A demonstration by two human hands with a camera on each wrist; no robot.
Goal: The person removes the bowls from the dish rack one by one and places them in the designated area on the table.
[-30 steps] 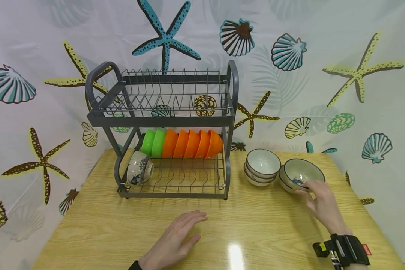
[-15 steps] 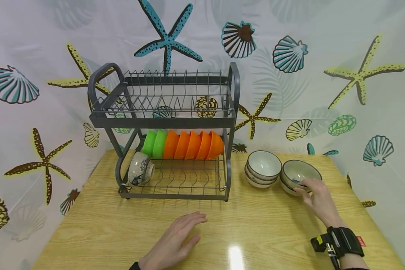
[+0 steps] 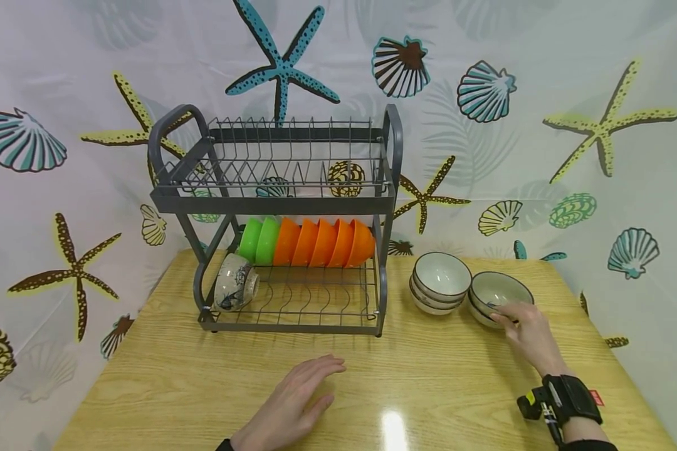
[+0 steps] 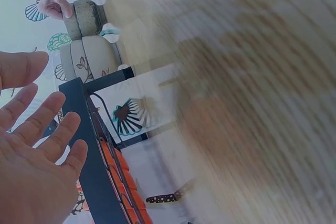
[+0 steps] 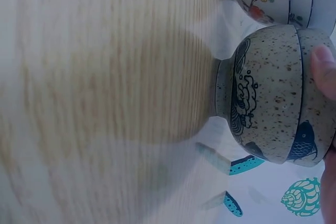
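Note:
On the right of the table, my right hand [image 3: 533, 335] pinches the near rim of a speckled grey bowl [image 3: 502, 289]. In the right wrist view, the thumb lies on that upper bowl's outer wall. It sits nested in a lower speckled bowl [image 5: 265, 90] with dark wave and fish drawings. My left hand [image 3: 293, 401] is held in front of the dish rack [image 3: 299, 327], holding nothing. Its fingers are extended and spread in the left wrist view. Left of the speckled pair stands a stack of white bowls [image 3: 440, 275] with dark rims and a fruit-and-leaf pattern.
The two-tier rack's lower level holds a row of green bowls [image 3: 267, 241] and orange bowls [image 3: 327, 243]. A patterned white bowl [image 3: 231, 285] stands on its side at the lower left. A sea-themed cloth [image 3: 513, 181] hangs behind the wooden table [image 3: 203, 376].
The upper speckled bowl has shifted slightly left and down in the head view, with my right hand moving left along with it. My left hand stays in place.

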